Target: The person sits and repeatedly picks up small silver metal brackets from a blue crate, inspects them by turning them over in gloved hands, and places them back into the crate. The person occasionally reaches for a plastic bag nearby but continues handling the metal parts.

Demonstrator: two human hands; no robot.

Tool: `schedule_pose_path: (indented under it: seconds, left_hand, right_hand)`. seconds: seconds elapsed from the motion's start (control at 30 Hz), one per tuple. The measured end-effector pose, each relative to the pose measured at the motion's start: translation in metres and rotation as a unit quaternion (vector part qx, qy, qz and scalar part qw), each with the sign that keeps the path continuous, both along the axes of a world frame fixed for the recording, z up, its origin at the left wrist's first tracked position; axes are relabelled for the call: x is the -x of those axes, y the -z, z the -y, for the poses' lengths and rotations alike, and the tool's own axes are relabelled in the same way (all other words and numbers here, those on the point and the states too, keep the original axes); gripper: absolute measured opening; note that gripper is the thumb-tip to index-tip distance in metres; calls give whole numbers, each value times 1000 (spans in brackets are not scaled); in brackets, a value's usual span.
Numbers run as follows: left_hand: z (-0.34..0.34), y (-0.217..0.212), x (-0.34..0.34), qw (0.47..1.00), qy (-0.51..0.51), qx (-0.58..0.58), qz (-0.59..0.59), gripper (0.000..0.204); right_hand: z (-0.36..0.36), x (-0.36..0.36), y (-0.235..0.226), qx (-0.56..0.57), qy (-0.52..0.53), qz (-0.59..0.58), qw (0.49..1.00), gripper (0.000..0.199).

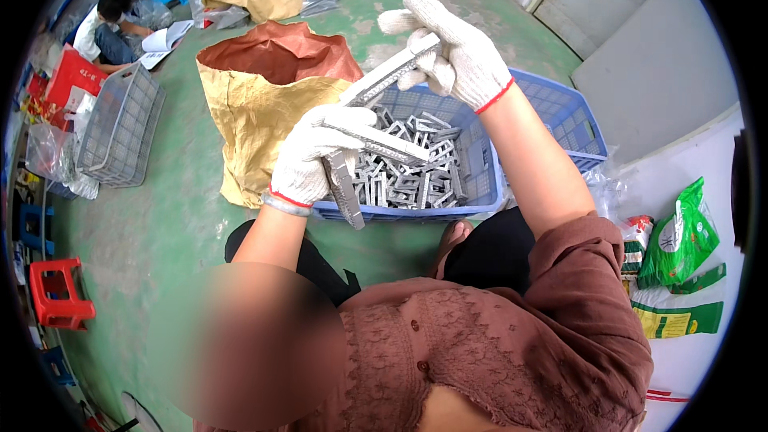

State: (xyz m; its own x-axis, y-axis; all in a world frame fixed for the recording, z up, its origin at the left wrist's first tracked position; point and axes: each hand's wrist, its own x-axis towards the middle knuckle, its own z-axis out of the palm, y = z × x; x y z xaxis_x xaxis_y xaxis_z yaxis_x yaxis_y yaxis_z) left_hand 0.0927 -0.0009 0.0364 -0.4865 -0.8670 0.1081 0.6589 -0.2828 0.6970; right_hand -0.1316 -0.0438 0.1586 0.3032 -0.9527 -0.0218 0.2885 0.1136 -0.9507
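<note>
- Nearest the camera comes the person's brown lace-trimmed blouse (496, 344), with both bare forearms rising from it toward the gloved hands.
- Left hand (308, 162), in a white knit glove with a red cuff edge, is clenched around a bundle of long grey metal strips (352, 162).
- One strip of that bundle hangs down and slightly right below the fist, while another runs nearly level to the right, out over the crate.
- Right hand (452, 48), gloved the same way, is raised higher and grips a single long grey metal bar (390, 70) between thumb and curled fingers, with the index finger sticking up free.
- That bar's long axis slants from upper right at the right hand down to lower left, its lower end close above the left fist.
- Both hands are held over a blue plastic lattice crate (560, 116) on the green floor, half filled with a heap of short grey metal brackets (416, 172).
- Just left of the crate stands an open tan paper sack with a red-brown lining (256, 104).
- Farther left lies a grey plastic basket (120, 128), well apart from the hands.
</note>
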Motion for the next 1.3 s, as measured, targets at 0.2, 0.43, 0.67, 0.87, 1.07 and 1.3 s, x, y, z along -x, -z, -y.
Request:
schedule_pose_path:
  seconds: [0.2, 0.43, 0.67, 0.87, 1.07, 1.3]
  left_hand:
    - [-6, -4, -1, 999, -22, 23, 35, 35]
    - [-10, -15, -7, 997, -12, 40, 64, 30]
    - [-12, -14, -14, 996, -20, 56, 63, 27]
    - [-12, -10, -19, 994, -17, 90, 66, 34]
    - [-17, -16, -21, 995, 3, 87, 56, 43]
    - [-9, 15, -9, 998, -14, 58, -35, 38]
  right_hand:
    - [-3, 5, 7, 17, 6, -27, 999, 51]
    - [-5, 3, 9, 18, -5, -24, 1000, 51]
    - [5, 15, 27, 65, -72, 10, 995, 44]
    - [-6, 12, 26, 147, -83, 10, 986, 72]
    - [-18, 7, 8, 179, -73, -64, 979, 78]
    - [37, -13, 2, 207, -49, -114, 970, 70]
